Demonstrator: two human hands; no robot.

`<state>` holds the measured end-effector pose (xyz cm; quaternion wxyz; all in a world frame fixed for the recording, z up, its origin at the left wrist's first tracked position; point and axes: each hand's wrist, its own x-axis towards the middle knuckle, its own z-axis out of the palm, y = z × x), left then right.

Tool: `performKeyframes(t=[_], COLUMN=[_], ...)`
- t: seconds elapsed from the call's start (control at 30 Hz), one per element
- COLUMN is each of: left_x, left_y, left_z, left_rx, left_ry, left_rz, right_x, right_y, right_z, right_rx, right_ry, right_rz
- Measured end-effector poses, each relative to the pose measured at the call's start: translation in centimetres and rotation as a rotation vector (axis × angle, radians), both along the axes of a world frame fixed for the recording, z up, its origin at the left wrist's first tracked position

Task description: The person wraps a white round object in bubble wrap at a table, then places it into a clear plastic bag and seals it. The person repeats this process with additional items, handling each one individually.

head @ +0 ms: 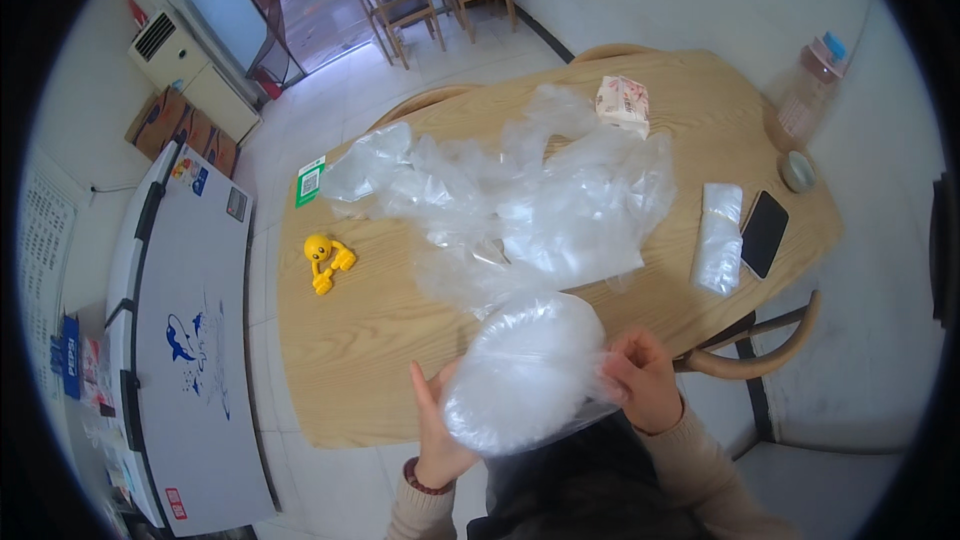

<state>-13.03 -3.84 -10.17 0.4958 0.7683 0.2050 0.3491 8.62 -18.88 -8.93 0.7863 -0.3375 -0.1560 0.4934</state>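
Note:
A round white bundle wrapped in clear plastic (529,367) is held over the near edge of the wooden table; what lies inside cannot be told. My left hand (441,424) supports it from the left and below, the thumb raised at its side. My right hand (643,375) pinches the loose plastic at its right side between thumb and fingers. Just beyond the bundle, a heap of crumpled clear plastic bags (570,217) spreads over the middle of the table.
On the wooden table (360,360) are a yellow figurine (322,251), a green code card (309,181), a tissue pack (624,103), a rolled plastic bundle (718,240), a phone (765,234), a small cup (798,171) and a bottle (810,94). A chair (765,360) stands right, a chest freezer (187,345) left.

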Motion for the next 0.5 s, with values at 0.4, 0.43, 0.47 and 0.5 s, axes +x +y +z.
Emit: performKeyframes(t=[0.4, 0.43, 0.47, 0.5], left_x=[-1.3, -1.2, -1.2, -1.1], left_y=[-0.1, 0.0, 0.1, 0.2], left_z=[-1.2, -1.1, -1.1, -1.0], left_rx=[0.545, 0.537, 0.556, 0.58], left_ry=[0.363, 0.315, 0.288, 0.264], left_rz=[-0.243, -0.212, -0.215, -0.225], right_x=[5.0, 5.2, 5.3, 5.4], right_y=[7.9, 8.3, 8.5, 8.6], right_z=[-1.4, -1.6, -1.9, -2.0], right_rx=[-0.412, -0.457, -0.466, -0.459], right_ry=[-0.88, -0.962, -1.056, -1.128], right_rz=[0.034, 0.055, 0.058, 0.063])
